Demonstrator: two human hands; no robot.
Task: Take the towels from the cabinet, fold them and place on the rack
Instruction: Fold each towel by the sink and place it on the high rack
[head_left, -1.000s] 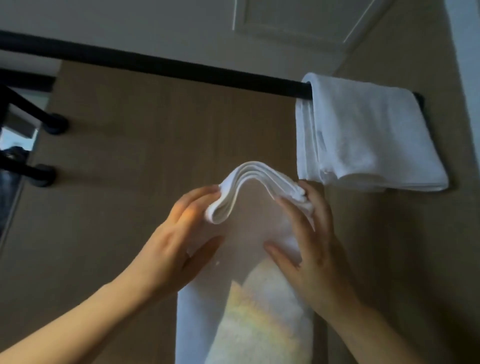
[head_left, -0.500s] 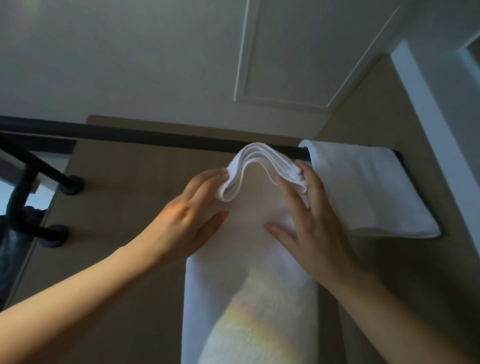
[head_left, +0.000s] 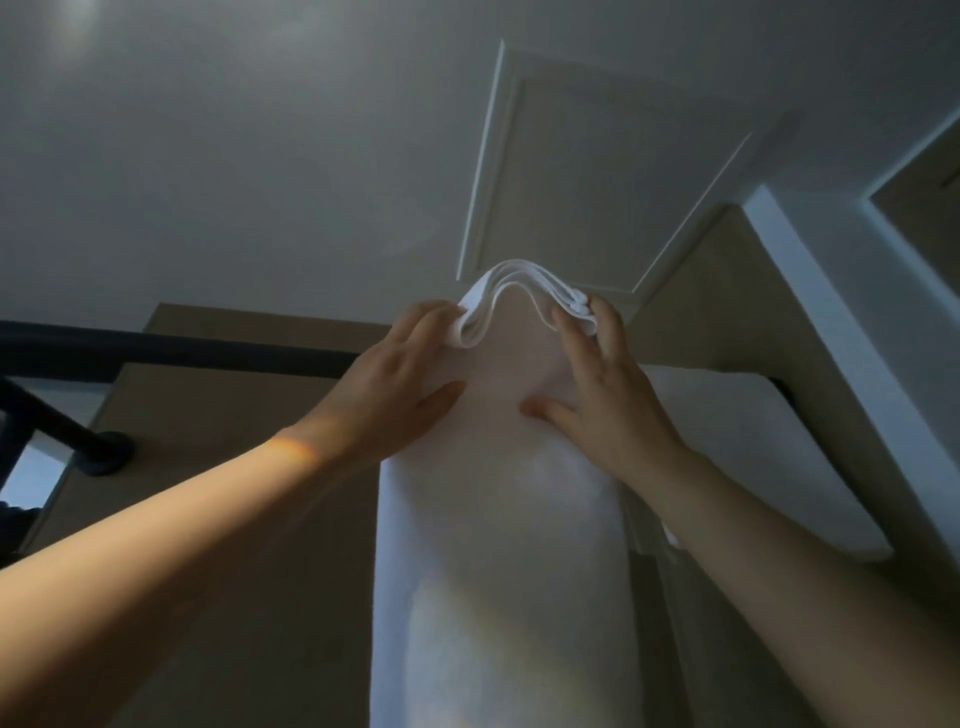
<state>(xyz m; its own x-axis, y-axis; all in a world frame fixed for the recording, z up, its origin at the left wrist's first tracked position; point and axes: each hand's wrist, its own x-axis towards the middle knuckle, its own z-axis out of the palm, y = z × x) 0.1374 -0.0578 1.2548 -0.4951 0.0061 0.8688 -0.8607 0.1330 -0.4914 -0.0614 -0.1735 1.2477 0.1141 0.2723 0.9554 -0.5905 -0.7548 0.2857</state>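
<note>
I look steeply up at a folded white towel held up in front of me, its layered top edge arching above the black rack bar. My left hand pinches the towel's upper left corner, fingers behind and thumb in front. My right hand pinches the upper right corner the same way. The towel hangs down long between my forearms and hides the middle of the bar. A second folded white towel hangs over the bar to the right, partly behind my right arm.
The bar's black bracket is fixed to the beige wall at the left. Above are the white ceiling and a framed ceiling panel. A white door frame runs down the right side.
Both hands have raised the towel, so its top edge now stands above the bar instead of below it. The view has tilted further up toward the ceiling.
</note>
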